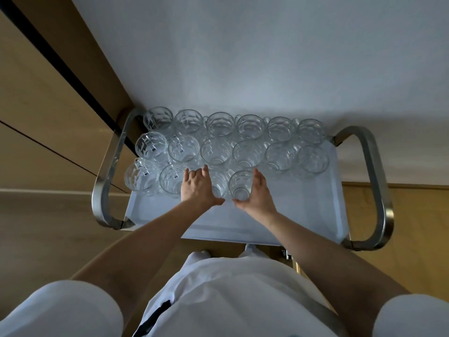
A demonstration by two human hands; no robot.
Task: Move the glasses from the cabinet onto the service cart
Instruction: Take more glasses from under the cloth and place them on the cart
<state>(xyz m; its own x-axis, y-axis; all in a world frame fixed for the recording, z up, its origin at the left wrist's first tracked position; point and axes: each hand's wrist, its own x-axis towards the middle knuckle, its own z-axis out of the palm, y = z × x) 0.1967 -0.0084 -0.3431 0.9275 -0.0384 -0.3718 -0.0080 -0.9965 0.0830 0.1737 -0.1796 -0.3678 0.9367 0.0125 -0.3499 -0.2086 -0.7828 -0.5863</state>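
Note:
Several clear faceted glasses stand upright in rows on the white top of the service cart (303, 215). My left hand (198, 188) wraps round a glass (218, 182) in the nearest row, thumb at its near side. My right hand (258, 194) grips another glass (240, 184) just to the right of it, fingers along its right side. Both glasses appear to stand on the cart top. The two back rows (250, 128) are full from left to right.
Metal loop handles rise at the cart's left end (104, 181) and right end (379, 186). A white wall is behind the cart. Wooden cabinet fronts (43, 113) run along the left. The cart's near right part is bare white surface.

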